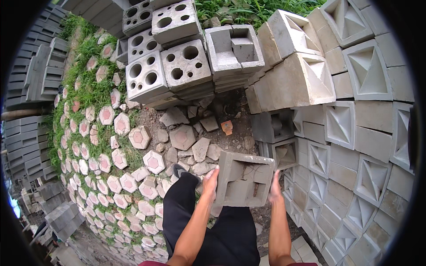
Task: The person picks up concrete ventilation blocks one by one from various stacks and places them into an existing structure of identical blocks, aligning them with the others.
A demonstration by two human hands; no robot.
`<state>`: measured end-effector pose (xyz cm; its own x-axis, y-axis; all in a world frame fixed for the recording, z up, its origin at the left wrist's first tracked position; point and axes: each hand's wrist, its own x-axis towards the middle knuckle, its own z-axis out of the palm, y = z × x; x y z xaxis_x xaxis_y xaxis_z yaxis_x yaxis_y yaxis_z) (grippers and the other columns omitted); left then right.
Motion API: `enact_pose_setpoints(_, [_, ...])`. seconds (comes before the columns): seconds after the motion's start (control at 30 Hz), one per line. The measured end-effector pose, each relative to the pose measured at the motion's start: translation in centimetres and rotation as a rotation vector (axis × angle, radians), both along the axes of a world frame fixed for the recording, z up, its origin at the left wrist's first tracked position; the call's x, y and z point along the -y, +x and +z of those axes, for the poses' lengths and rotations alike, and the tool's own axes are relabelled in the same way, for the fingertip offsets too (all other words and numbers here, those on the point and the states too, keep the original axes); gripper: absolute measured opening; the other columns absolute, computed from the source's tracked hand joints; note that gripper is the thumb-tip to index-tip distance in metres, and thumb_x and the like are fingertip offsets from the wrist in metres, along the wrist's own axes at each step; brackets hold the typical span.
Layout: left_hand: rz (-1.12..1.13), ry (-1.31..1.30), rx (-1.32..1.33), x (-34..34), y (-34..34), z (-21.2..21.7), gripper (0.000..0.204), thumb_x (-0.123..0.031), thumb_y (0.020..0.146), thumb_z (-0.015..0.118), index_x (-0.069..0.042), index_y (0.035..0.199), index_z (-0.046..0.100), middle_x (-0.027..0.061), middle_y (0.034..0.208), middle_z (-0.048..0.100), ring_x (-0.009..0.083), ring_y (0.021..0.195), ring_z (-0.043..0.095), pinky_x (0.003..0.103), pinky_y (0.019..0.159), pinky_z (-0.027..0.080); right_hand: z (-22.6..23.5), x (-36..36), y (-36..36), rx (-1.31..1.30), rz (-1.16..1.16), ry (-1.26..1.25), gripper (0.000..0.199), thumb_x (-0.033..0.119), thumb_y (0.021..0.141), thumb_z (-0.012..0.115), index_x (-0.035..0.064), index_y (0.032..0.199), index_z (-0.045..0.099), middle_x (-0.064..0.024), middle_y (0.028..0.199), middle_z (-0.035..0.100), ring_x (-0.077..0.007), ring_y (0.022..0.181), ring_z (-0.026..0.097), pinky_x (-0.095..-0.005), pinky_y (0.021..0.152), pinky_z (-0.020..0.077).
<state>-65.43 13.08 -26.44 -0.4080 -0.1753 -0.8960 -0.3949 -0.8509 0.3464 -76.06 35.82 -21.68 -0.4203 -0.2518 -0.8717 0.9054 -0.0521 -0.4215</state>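
The block [244, 178], grey and hollowed, is at the lower centre of the frame, held between the left hand [210, 181] on its left edge and the right hand [275, 191] against its right. Below it are black trousers [228, 232]; a dark shoe [178, 170] is beside rubble [201, 149] at the centre. An orange fragment [226, 128] lies near the rubble. Hexagonal pavers [106, 115] with grass [101, 66] between them spread across the left; a wall of recessed blocks [341, 122] fills the right. Holed blocks [184, 64] stand stacked at the upper centre, green plants [257, 12] behind.

Bare forearms [194, 232] stretched forward, hands [210, 182] apart, palms turned inward
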Motion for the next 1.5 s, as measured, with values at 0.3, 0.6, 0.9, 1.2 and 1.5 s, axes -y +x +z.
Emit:
enact_pose_setpoints(0.3, [0.052, -0.182, 0.081, 12.3, 8.4, -3.7, 0.044, -0.040, 0.094, 0.054, 0.002, 0.106, 0.064, 0.0040, 0.092, 0.066, 0.0102, 0.080, 0.058, 0.025, 0.071, 0.045, -7.8, 14.1, 6.7, 0.027, -0.057, -0.187, 0.057, 0.047, 0.098, 0.032, 0.0060, 0.136, 0.043, -0.0111, 0.136, 0.047, -0.0267, 0.122, 0.047, -0.0401, 0.104, 0.0366])
enact_pose_setpoints(0.6, [0.456, -0.121, 0.011, 25.8, 24.7, 13.8, 0.042, -0.039, 0.095, 0.051, -0.003, 0.113, 0.061, 0.0040, 0.096, 0.066, 0.0129, 0.077, 0.061, 0.027, 0.063, 0.050, 13.3, 34.9, 16.6, -0.097, 0.333, -0.096, 0.067, 0.055, 0.097, 0.031, 0.0041, 0.139, 0.038, -0.0131, 0.140, 0.043, -0.0267, 0.127, 0.042, -0.0389, 0.108, 0.0314])
enact_pose_setpoints(0.9, [0.991, -0.179, 0.109, 30.3, 41.1, 28.5, 0.039, -0.042, 0.093, 0.051, -0.005, 0.102, 0.061, 0.0045, 0.073, 0.061, 0.0147, 0.052, 0.058, 0.028, 0.045, 0.047, 25.4, 49.9, 26.6, -0.113, 1.032, -0.143, 0.069, 0.054, 0.099, 0.027, -0.0024, 0.135, 0.042, -0.0128, 0.133, 0.049, -0.0216, 0.122, 0.045, -0.0333, 0.106, 0.0317])
enact_pose_setpoints(1.2, [1.526, -0.173, 0.155, 30.6, 51.5, 34.1, 0.035, -0.039, 0.092, 0.052, -0.007, 0.093, 0.063, 0.0038, 0.068, 0.060, 0.0165, 0.053, 0.058, 0.030, 0.046, 0.047, 30.7, 64.6, 39.1, -0.071, 1.521, -0.230, 0.068, 0.056, 0.097, 0.033, -0.0012, 0.128, 0.052, -0.0104, 0.124, 0.056, -0.0182, 0.110, 0.053, -0.0303, 0.096, 0.0388])
enact_pose_setpoints(1.5, [1.718, -0.209, 0.012, 47.3, 56.6, 36.5, 0.040, -0.045, 0.095, 0.043, -0.010, 0.093, 0.063, 0.0034, 0.072, 0.061, 0.0162, 0.055, 0.058, 0.031, 0.049, 0.049, 27.8, 83.7, 47.3, -0.186, 1.738, -0.271, 0.069, 0.057, 0.095, 0.034, 0.0024, 0.137, 0.043, -0.0132, 0.136, 0.048, -0.0241, 0.122, 0.048, -0.0328, 0.103, 0.0341])
